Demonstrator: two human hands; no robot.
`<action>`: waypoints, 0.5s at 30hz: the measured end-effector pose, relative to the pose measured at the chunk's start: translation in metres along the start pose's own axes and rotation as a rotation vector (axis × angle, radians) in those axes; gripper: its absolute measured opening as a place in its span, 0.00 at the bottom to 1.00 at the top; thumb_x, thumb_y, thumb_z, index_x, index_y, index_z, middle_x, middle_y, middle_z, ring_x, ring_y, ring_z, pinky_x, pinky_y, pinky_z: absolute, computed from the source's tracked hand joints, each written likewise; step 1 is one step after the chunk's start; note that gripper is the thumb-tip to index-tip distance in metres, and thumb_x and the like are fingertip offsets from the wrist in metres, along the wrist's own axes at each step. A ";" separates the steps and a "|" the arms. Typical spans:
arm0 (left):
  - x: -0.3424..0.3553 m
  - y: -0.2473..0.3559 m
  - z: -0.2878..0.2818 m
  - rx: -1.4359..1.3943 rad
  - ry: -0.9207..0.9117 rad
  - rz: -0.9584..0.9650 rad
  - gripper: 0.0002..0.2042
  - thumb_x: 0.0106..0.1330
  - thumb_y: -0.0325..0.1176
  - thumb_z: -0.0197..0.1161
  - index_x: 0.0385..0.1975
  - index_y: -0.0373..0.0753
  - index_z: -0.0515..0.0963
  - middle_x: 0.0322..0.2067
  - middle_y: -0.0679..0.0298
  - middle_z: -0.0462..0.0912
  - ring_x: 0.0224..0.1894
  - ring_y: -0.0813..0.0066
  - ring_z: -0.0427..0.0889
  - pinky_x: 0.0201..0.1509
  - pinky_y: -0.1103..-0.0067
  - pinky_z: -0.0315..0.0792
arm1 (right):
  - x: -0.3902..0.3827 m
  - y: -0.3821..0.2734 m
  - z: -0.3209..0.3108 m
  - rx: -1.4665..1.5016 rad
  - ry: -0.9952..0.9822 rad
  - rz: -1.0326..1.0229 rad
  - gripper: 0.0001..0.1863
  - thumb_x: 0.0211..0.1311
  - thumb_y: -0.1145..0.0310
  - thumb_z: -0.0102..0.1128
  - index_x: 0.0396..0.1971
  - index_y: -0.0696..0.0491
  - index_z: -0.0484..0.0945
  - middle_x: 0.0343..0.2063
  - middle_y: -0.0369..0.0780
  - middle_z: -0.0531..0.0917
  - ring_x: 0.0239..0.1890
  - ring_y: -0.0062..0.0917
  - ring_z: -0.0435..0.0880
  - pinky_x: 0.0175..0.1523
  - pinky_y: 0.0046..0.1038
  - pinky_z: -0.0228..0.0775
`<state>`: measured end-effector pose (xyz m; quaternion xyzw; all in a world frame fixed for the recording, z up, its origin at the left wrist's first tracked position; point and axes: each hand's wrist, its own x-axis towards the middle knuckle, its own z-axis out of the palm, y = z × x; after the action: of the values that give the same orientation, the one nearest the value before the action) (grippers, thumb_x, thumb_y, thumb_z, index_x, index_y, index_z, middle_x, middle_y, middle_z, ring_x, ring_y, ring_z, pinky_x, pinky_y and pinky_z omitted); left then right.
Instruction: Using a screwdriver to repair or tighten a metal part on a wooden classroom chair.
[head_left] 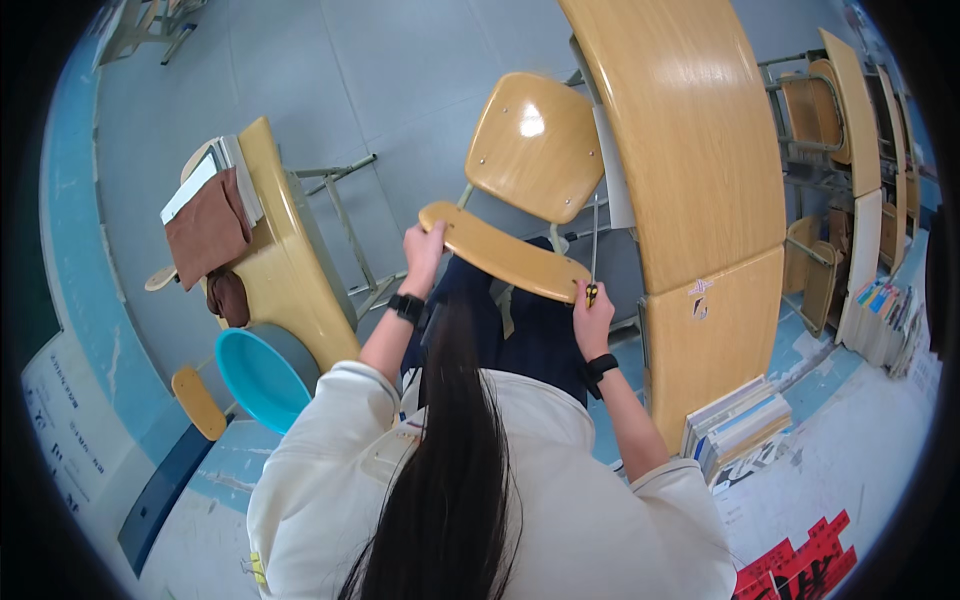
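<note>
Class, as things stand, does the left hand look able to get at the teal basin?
Probably not just now: the left hand is holding one end of the wooden backrest. If freed, it likely could, since the basin is uncovered on that side.

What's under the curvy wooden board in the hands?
Under the wooden board, dark trousers peek out. The part covered between the left hand and right hand can't be seen.

At the curved board's right end (507, 259), the right grip (594, 320) partly hides a screwdriver handle (591, 294). Below the board, the lower edge cuts off a ponytail (450, 450); beyond its right end, the top edge crops a bench (690, 150).
</note>
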<state>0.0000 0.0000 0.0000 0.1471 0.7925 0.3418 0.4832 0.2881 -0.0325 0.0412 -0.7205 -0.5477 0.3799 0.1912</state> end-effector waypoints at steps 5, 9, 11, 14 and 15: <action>-0.016 -0.009 -0.050 -0.026 0.105 -0.020 0.13 0.56 0.33 0.57 0.32 0.27 0.77 0.23 0.59 0.80 0.22 0.77 0.79 0.24 0.82 0.73 | -0.026 -0.029 0.031 0.062 0.000 -0.043 0.08 0.62 0.69 0.50 0.31 0.59 0.70 0.24 0.50 0.78 0.29 0.45 0.77 0.31 0.34 0.66; -0.009 -0.029 -0.070 -0.201 0.143 -0.009 0.13 0.56 0.33 0.57 0.31 0.26 0.77 0.20 0.62 0.78 0.19 0.80 0.75 0.22 0.83 0.71 | -0.016 -0.047 0.040 0.014 -0.119 0.013 0.08 0.62 0.69 0.49 0.33 0.59 0.70 0.27 0.50 0.79 0.30 0.45 0.77 0.32 0.34 0.67; -0.007 -0.043 -0.079 -0.206 0.175 -0.041 0.12 0.58 0.33 0.57 0.32 0.27 0.76 0.23 0.62 0.79 0.21 0.80 0.76 0.22 0.83 0.71 | -0.011 -0.051 0.042 -0.027 -0.176 -0.027 0.08 0.62 0.69 0.49 0.32 0.60 0.69 0.27 0.50 0.79 0.29 0.45 0.77 0.32 0.34 0.67; -0.011 -0.039 -0.082 -0.321 0.183 -0.097 0.12 0.59 0.32 0.56 0.34 0.27 0.75 0.27 0.61 0.79 0.26 0.79 0.78 0.25 0.82 0.74 | 0.005 -0.054 0.046 0.010 -0.156 -0.177 0.09 0.62 0.68 0.49 0.31 0.60 0.67 0.25 0.51 0.78 0.28 0.45 0.77 0.30 0.33 0.67; -0.010 -0.042 -0.086 -0.327 0.188 -0.098 0.12 0.59 0.32 0.56 0.34 0.27 0.75 0.27 0.61 0.79 0.26 0.79 0.78 0.25 0.82 0.74 | 0.011 -0.058 0.049 0.008 -0.160 -0.183 0.09 0.62 0.68 0.49 0.31 0.60 0.67 0.25 0.51 0.78 0.28 0.45 0.77 0.30 0.33 0.67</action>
<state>-0.0653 -0.0702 0.0030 -0.0046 0.7742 0.4542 0.4408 0.2154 -0.0102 0.0464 -0.6340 -0.6233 0.4194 0.1833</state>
